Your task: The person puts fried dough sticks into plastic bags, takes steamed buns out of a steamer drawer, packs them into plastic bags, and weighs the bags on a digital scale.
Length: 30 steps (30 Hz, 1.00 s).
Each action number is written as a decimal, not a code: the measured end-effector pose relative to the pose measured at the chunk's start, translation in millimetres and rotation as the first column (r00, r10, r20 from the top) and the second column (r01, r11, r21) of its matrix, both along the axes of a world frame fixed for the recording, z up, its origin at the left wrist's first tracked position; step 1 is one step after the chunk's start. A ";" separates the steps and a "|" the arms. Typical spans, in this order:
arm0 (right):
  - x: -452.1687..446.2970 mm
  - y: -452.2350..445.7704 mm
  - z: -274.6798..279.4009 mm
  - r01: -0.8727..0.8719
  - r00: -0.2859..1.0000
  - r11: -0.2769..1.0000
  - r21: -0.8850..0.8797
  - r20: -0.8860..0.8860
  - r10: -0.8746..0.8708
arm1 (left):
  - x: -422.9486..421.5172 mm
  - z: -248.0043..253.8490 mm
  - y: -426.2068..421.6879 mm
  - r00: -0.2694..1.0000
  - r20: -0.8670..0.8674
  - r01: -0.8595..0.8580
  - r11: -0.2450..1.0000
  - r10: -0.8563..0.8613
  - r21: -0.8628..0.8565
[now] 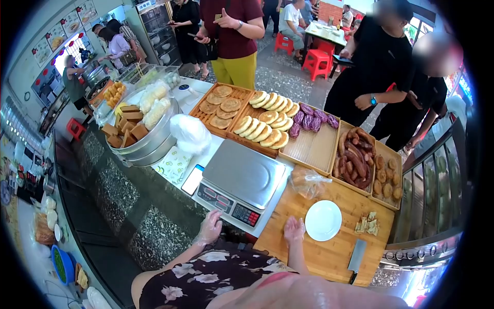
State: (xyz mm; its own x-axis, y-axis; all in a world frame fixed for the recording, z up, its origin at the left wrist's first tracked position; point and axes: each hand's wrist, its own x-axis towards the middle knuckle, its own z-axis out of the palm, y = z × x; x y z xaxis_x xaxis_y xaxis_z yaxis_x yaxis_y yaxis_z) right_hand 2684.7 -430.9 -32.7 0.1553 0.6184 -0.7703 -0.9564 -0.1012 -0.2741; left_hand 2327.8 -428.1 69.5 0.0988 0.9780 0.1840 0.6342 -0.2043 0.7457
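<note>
My left hand (209, 228), in what looks like a thin clear glove, is at the front edge of a digital scale (243, 172), its fingers loosely apart and holding nothing. Whether it touches the scale I cannot tell. Over the wooden cutting board (278, 234), my right hand (294, 230) is half open with the palm turned up and nothing in it. A white plate (323, 220) lies just to its right. Beyond the plate is a clear plastic bag (307, 181) with something brownish inside. A cleaver (356, 256) and some cut flatbread pieces (367, 224) lie on the board's right side.
Trays hold flat round cakes (220, 107), pale buns (261, 131), purple rolls (310, 122), sausages (355, 155) and small brown pastries (387, 177). Left of the scale are a phone (193, 179), white plastic bags (189, 134) and a steamer (149, 150). Several people stand across the counter.
</note>
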 end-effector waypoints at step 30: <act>-154.1 -8.1 -38.1 0.187 0.922 0.967 -0.174 0.371 -0.111 | -286.3 -57.6 216.5 0.984 -0.166 0.068 0.997 -0.060 0.044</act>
